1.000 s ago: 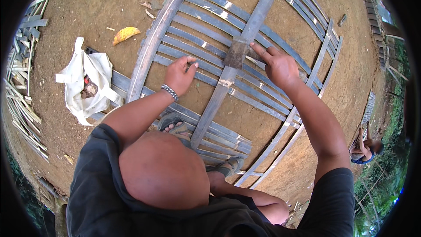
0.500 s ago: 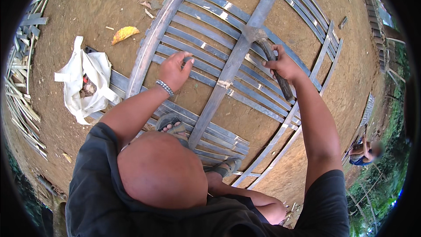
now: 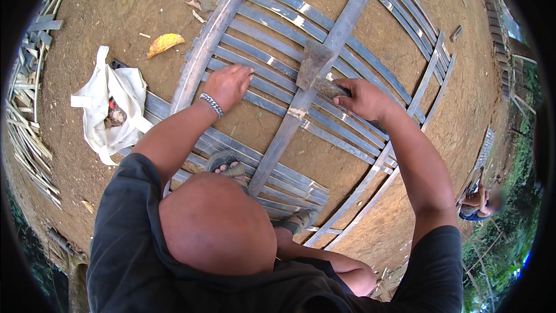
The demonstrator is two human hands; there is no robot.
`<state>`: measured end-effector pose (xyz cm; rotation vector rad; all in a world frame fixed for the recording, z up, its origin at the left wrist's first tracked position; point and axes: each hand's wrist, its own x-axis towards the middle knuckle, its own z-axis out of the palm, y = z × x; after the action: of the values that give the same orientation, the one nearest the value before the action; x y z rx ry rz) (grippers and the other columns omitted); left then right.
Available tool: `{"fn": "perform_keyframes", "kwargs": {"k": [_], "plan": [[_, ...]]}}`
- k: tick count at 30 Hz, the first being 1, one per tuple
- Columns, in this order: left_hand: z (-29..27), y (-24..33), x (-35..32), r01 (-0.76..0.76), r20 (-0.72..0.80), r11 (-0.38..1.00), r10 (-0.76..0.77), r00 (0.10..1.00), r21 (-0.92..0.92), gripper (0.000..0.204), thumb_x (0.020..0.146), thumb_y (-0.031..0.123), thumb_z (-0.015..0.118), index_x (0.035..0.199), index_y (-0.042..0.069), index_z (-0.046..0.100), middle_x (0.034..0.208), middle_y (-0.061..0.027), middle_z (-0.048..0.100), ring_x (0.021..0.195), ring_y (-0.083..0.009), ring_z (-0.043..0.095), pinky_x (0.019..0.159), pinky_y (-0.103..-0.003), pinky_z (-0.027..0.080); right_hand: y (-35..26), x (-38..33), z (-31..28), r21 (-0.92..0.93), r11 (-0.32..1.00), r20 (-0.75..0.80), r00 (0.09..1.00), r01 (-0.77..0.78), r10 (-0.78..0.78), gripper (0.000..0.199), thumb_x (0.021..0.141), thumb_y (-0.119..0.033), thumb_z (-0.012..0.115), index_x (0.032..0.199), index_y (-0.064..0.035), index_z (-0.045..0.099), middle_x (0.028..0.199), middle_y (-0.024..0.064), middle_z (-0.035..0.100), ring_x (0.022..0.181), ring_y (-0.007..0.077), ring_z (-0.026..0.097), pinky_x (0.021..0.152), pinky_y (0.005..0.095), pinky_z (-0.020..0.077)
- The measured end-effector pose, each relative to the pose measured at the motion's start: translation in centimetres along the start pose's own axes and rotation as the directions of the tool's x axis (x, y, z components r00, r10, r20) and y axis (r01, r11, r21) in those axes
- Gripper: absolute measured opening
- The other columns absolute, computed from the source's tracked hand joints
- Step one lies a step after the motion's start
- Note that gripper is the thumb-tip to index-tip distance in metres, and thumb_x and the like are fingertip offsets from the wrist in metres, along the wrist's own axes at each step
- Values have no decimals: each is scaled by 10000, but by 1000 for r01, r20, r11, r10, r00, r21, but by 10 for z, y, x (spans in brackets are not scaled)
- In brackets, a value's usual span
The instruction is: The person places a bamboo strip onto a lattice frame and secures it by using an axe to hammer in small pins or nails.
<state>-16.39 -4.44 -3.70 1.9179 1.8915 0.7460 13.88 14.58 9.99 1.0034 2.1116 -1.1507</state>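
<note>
A panel of flat grey bamboo slats [image 3: 272,11] lies on bare dirt, crossed by a thick central pole [image 3: 347,17] and a second pole [image 3: 214,35] to its left. My left hand [image 3: 229,84] rests fingers-down on the slats between the two poles, a metal bracelet on its wrist. My right hand [image 3: 362,99] grips the handle of a hatchet-like tool. The tool's broad, dull blade [image 3: 314,62] lies against the central pole. My sandalled feet [image 3: 226,162] stand on the panel's near slats.
A crumpled white bag [image 3: 113,104] with something dark inside lies on the dirt at left, with a yellow leaf [image 3: 164,42] beyond it. Loose bamboo strips [image 3: 23,81] are piled along the left edge. Another person [image 3: 478,203] crouches far right, near greenery.
My right hand has taken hold of the tool and brought it left, onto the central pole. My left hand shifted a little to the left along the slats.
</note>
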Motion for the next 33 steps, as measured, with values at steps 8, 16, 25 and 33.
{"fn": "perform_keyframes", "kwargs": {"k": [8, 16, 25, 33], "plan": [[1, -3, -2, -2, 13, 1000, 3, 1000, -9, 166, 925, 137, 708, 1083, 85, 706, 936, -118, 703, 888, -333, 689, 769, -432, 565, -35, -35, 10, -156, 976, -474, 855, 152, -209, 531, 913, -144, 714, 1398, -1, 555, 1155, 277, 677, 1040, 464, 665, 921, 487, 533], [7, -1, 1, -18, -25, 1000, 18, 1000, -12, 135, 936, 150, 671, 1060, 98, 685, 880, -114, 679, 843, -333, 684, 735, -455, 558, -24, -37, 52, -297, 955, -251, 966, -20, -58, 534, 940, -154, 689, 1446, -87, 532, 1127, 233, 685, 1024, 419, 682, 860, 489, 558], [11, -3, -4, -19, -39, 1000, 18, 999, -17, 126, 946, 158, 660, 1057, 102, 681, 872, -117, 673, 834, -339, 680, 730, -461, 553, -43, -40, 40, -172, 962, -626, 731, 211, -272, 543, 916, -149, 721, 1431, -109, 554, 1035, 180, 706, 885, 408, 696, 766, 501, 566], [10, 1, -13, 8, -2, 1000, -8, 1000, -3, 120, 938, 138, 660, 1044, 94, 695, 872, -111, 676, 822, -329, 677, 729, -454, 553, -38, -54, 63, -188, 964, -519, 814, 189, -261, 590, 893, -96, 735, 1451, -149, 550, 984, 160, 686, 798, 385, 686, 685, 462, 560]]}}
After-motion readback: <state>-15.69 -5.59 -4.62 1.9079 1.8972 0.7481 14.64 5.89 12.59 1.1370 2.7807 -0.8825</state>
